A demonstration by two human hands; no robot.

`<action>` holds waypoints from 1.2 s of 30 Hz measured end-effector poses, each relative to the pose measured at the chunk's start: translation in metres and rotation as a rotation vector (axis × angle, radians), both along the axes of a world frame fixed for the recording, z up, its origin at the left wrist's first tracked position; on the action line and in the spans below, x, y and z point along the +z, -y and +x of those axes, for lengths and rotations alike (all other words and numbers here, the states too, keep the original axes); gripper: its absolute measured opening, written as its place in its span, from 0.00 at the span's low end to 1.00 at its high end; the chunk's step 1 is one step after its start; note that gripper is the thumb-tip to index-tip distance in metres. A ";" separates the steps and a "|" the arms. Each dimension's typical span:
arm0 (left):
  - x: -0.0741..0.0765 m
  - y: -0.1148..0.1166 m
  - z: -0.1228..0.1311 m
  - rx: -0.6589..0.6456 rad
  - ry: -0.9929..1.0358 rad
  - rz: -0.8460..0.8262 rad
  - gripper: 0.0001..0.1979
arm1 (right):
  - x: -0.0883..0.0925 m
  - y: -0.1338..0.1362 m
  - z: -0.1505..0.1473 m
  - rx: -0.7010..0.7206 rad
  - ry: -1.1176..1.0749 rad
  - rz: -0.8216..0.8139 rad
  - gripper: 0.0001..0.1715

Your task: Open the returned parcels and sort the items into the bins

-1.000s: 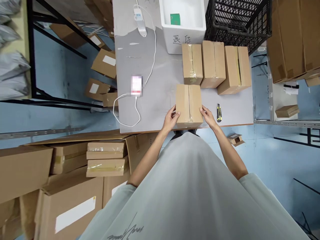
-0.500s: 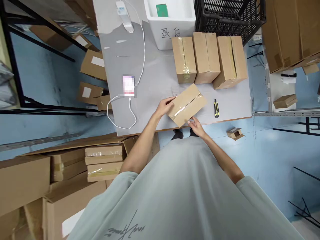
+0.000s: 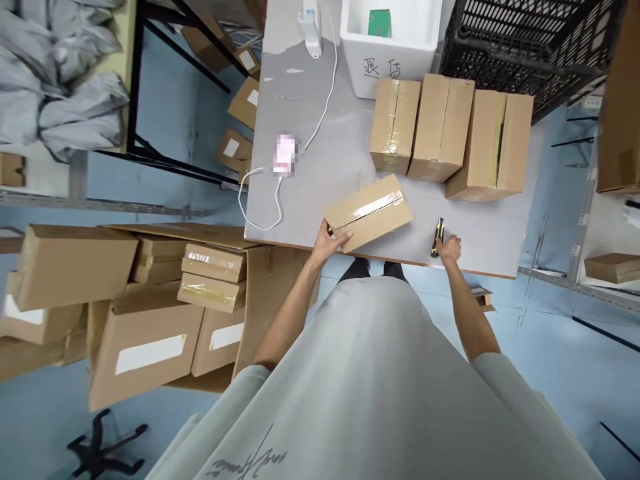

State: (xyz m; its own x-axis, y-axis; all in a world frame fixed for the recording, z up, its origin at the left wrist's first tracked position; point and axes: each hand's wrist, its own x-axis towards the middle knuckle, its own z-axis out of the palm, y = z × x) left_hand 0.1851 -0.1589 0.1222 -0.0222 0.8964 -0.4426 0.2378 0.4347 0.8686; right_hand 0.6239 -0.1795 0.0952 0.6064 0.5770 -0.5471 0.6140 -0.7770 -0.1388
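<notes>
Beyond held box [image 3: 371, 215], white bin [image 3: 387, 56] bears black handwriting [image 3: 371, 67] (退货).

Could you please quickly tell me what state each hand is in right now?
Left hand: holding the taped box by its left end.
Right hand: at the utility knife; whether closed on it cannot be told.
</notes>
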 end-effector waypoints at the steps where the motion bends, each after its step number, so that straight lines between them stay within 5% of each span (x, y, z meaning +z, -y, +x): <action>1: 0.000 0.000 0.002 -0.015 0.006 0.022 0.59 | -0.005 -0.001 0.001 0.015 -0.016 0.002 0.28; 6: 0.000 -0.026 0.008 -0.163 0.100 0.047 0.62 | -0.018 0.003 0.003 0.073 -0.109 0.069 0.14; 10: 0.004 -0.059 0.018 -0.329 0.186 0.067 0.61 | -0.009 0.007 0.011 0.061 -0.161 0.146 0.16; 14: 0.008 -0.073 0.022 -0.385 0.215 0.072 0.61 | 0.031 0.003 0.021 0.105 -0.196 0.385 0.26; 18: 0.006 -0.065 0.014 -0.374 0.223 0.058 0.62 | 0.098 -0.017 -0.001 0.378 -0.299 0.556 0.33; 21: 0.003 -0.057 0.006 -0.363 0.211 0.045 0.63 | 0.142 -0.038 -0.051 0.721 -0.374 0.509 0.30; 25: 0.001 -0.059 0.003 -0.377 0.219 0.076 0.55 | 0.170 -0.067 -0.127 1.075 -0.299 0.305 0.27; 29: -0.004 -0.069 0.005 -0.392 0.271 0.073 0.49 | 0.180 -0.086 -0.168 1.199 -0.133 0.098 0.28; 36: -0.005 -0.075 0.001 -0.464 0.319 0.071 0.51 | 0.193 -0.093 -0.177 1.241 -0.083 0.046 0.29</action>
